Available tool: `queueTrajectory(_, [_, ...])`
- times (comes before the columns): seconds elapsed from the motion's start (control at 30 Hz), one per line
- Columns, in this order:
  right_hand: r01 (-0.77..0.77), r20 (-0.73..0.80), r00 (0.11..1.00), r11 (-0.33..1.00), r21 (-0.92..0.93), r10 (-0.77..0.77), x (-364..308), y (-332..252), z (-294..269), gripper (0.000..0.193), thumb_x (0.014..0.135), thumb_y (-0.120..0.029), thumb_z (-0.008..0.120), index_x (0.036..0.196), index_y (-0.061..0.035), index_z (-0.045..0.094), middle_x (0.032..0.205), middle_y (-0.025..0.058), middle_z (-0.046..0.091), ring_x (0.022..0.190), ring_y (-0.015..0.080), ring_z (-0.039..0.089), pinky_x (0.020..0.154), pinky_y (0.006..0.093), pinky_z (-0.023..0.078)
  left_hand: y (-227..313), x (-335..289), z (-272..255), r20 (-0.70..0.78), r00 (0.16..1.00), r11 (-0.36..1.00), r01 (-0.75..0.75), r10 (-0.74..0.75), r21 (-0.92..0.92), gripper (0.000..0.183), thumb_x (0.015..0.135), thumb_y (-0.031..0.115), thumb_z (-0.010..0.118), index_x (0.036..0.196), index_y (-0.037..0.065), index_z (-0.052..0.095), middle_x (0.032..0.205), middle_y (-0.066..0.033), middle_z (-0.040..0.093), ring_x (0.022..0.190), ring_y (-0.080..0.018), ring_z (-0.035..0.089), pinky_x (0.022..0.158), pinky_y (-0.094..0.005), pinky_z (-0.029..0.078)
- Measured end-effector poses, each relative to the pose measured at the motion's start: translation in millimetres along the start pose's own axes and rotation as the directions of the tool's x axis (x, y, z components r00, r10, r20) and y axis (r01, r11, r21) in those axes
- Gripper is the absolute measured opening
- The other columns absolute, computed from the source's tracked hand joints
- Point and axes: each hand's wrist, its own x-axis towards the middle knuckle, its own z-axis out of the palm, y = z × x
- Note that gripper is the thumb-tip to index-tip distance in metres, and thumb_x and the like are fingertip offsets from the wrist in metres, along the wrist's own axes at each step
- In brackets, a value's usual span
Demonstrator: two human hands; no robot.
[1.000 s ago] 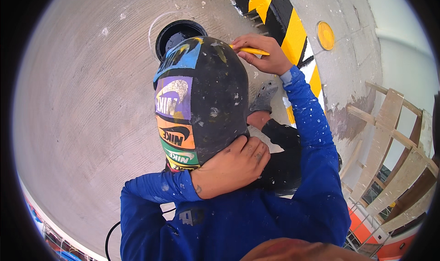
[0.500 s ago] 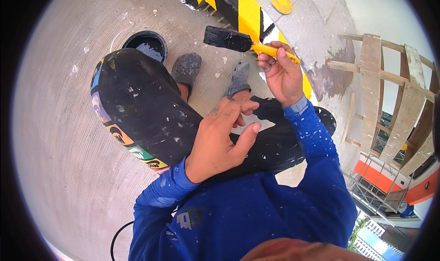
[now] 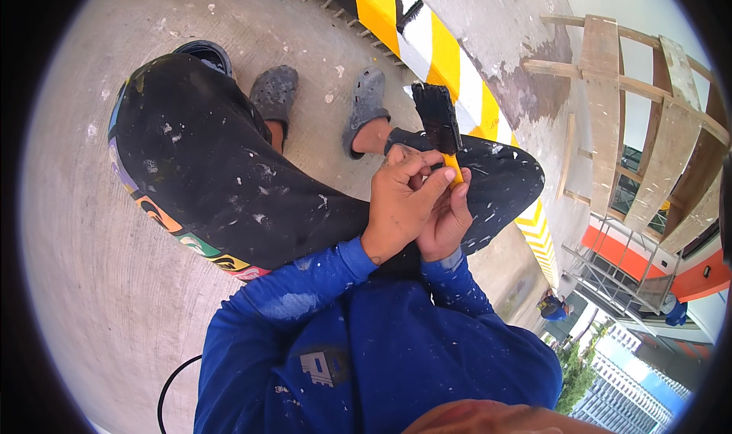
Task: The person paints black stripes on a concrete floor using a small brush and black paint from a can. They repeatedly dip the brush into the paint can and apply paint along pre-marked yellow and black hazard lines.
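Fingers (image 3: 442, 179) of the left hand (image 3: 396, 211) and right hand (image 3: 444, 228) grasp one yellow-handled paintbrush (image 3: 440, 121), black bristles up, near the right knee (image 3: 507, 181). Two grey clogs (image 3: 274, 91) stand beyond. Half a second ago, only the right held it.

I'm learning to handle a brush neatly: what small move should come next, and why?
Perhaps ease the left hand away, leaving the brush to the right hand: both hands meet at its yellow handle, just below the head, and its bristles look coated black, so the left could get smeared.
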Motion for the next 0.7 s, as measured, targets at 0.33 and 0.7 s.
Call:
queueTrajectory(0.33, [0.028,0.158,0.984,0.816,-0.578,0.078,20,-65,-9,0.013,0.104,-0.006,0.068,0.110,-0.0062,0.056,0.112,0.0080,0.070,0.103,0.0164,0.070,0.093,0.0340,0.057,-9,20,6,0.117,0.992,0.999,0.054,-0.053,-0.001,0.023,0.088,0.016,0.084,0.105,0.000,0.080,0.087,-0.0038,0.058,0.076,-0.0106,0.051,0.066,-0.0281,0.045])
queueTrajectory(0.7, [-0.088,0.183,0.938,0.711,-0.698,0.296,133,-73,-17,0.015,0.104,-0.006,0.068,0.112,-0.0032,0.056,0.113,0.0196,0.073,0.099,0.0224,0.072,0.090,0.0374,0.060,-34,36,14,-0.022,0.991,0.984,0.128,-0.131,-0.123,0.033,0.094,0.015,0.078,0.123,0.001,0.066,0.096,-0.0019,0.055,0.075,-0.0079,0.049,0.069,-0.0243,0.045])
